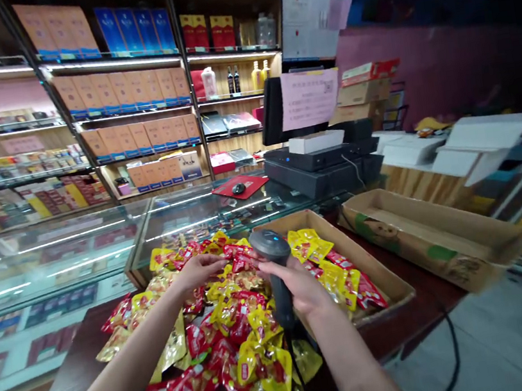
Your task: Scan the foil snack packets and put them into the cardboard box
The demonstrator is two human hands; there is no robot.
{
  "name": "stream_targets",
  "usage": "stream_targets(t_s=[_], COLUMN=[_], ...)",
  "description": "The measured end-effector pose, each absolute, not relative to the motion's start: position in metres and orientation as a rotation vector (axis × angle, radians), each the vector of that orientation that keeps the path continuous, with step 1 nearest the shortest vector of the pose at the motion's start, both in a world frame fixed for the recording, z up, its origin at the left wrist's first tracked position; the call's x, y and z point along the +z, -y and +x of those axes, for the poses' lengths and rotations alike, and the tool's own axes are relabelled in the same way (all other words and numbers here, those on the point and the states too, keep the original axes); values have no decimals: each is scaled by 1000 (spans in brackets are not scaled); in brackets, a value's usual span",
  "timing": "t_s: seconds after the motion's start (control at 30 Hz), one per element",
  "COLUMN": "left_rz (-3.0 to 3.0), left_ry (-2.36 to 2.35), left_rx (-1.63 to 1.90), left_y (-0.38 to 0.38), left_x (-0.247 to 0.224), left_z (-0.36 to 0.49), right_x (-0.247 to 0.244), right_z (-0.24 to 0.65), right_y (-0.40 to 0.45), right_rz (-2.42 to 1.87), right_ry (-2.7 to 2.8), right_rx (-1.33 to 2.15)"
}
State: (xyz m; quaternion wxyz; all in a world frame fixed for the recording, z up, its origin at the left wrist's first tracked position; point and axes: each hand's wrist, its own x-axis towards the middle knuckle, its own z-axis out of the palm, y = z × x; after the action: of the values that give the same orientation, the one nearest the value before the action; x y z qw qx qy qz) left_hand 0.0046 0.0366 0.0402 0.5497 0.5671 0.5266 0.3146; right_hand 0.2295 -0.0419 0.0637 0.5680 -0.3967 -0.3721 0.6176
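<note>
My right hand (302,283) is wrapped around the handle of a black barcode scanner (280,283), whose rounded head faces away from me. My left hand (202,271) reaches over the heap, fingertips pinched at the edge of a red snack packet (241,255) just left of the scanner. Below both hands spreads a pile of red and yellow snack packets (239,315) on the dark brown table. Right of the scanner, a shallow cardboard box (389,281) holds more red and yellow packets, partly hidden by my right hand.
A long cardboard tray (423,244) stands on the right. Behind the pile is a glass display counter (171,218) with a mouse (239,189) on a red pad, and a monitor (273,113) above a black cash drawer. A cable (452,350) hangs at lower right.
</note>
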Motion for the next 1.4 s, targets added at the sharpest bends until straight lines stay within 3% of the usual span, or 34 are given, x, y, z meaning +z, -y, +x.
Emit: stream_targets(t_s=[0.27, 0.63, 0.77, 0.93, 1.13, 1.4], left_rz=[1903, 2428, 2494, 2308, 1478, 955], left_ry=[-1742, -1971, -1988, -1829, -1556, -1187], left_rx=[875, 227, 224, 587, 1106, 1135], left_y=[-22, 13, 18, 21, -1, -28], left_x=[23, -15, -24, -11, 7, 9], left_z=[-75, -58, -51, -49, -59, -51], right_x=[37, -17, -18, -8, 9, 17], right_z=[130, 67, 67, 81, 107, 126], right_y=[3, -25, -27, -29, -28, -17], right_rz=[-1007, -1206, -1207, -1169, -1052, -941], right_ry=[1014, 1018, 961, 902, 893, 904], right_rx=[1701, 1758, 1739, 1718, 1598, 1697])
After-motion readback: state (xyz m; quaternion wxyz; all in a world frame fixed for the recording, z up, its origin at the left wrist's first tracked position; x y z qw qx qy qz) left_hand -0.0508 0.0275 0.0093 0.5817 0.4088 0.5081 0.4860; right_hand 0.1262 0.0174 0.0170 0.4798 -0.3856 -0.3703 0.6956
